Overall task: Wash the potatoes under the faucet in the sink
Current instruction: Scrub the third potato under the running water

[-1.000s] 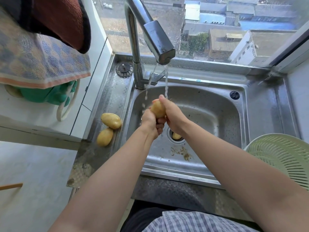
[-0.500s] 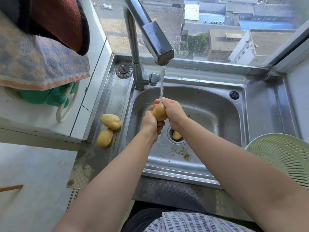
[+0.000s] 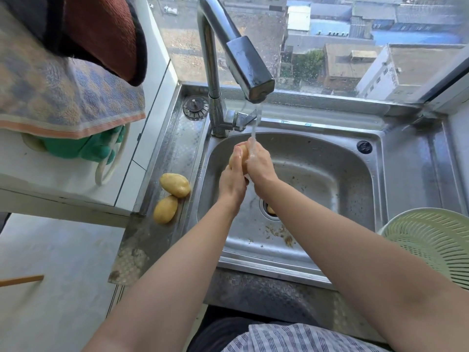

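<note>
Over the steel sink [image 3: 330,174], both my hands hold one yellow potato [image 3: 240,155] under the water stream falling from the faucet [image 3: 247,67]. My left hand [image 3: 232,182] grips the potato from below and the left, thumb up along it. My right hand [image 3: 258,163] wraps it from the right, and the water lands on its fingers. Two more potatoes [image 3: 175,184] [image 3: 165,209] lie on the sink's left ledge. Another potato [image 3: 271,210] sits in the drain hole, mostly hidden by my right forearm.
A pale green colander [image 3: 431,242] stands at the right edge. A loose drain stopper [image 3: 196,107] lies beside the faucet base. Towels [image 3: 63,97] and green gloves [image 3: 83,148] hang at the left over a white ledge. Peel scraps lie on the sink floor.
Both hands have turned and rubbed the potato under the stream; my left thumb now lies higher along it. The potato stays under the faucet.
</note>
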A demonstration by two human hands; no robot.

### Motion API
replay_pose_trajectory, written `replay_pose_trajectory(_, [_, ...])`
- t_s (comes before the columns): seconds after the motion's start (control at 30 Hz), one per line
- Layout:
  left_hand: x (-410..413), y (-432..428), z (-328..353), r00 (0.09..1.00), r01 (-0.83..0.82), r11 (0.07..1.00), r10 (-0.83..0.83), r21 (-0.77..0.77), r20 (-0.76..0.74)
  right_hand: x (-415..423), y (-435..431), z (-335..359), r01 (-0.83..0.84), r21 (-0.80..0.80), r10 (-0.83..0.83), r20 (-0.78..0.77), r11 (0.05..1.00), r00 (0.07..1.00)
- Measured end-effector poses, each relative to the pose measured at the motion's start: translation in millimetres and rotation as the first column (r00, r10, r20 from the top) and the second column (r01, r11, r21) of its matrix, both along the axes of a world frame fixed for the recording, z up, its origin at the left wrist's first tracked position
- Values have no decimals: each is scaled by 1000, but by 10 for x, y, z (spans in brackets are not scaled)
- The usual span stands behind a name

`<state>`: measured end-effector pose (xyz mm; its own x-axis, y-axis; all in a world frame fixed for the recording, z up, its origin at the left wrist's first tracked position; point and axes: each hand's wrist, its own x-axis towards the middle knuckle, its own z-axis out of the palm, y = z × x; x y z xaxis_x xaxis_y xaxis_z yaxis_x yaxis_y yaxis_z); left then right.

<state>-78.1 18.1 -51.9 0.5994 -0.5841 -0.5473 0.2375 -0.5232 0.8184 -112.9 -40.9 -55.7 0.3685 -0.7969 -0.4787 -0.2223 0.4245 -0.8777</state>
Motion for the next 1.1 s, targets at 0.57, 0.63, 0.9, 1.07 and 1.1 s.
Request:
replay_pose_trajectory(0.57, [213, 64, -257, 961, -70, 997, 71, -11, 266, -87, -15, 73, 29, 259, -42, 44, 965, 998])
replay_pose_trajectory(0.63, [231, 99, -205, 986, -108, 987, 122, -120, 111, 14, 10, 111, 62, 276, -61, -10, 959, 998])
replay_pose_trajectory(0.9, [22, 60, -52, 988, 146, 955, -129, -259, 82, -262, -57, 116, 28, 220, 18, -206, 975, 978])
replay_pose_trajectory(1.07, [29, 135, -101, 984, 128, 979, -104, -160, 148, -408, -73, -35, -166, 275, 202, -112, 947, 973])
replay_pose_trajectory(1.1, [63, 168, -111, 972, 127, 984, -99, -125, 211, -407, -64, -50, -189, 271, 220, -90, 944, 971])
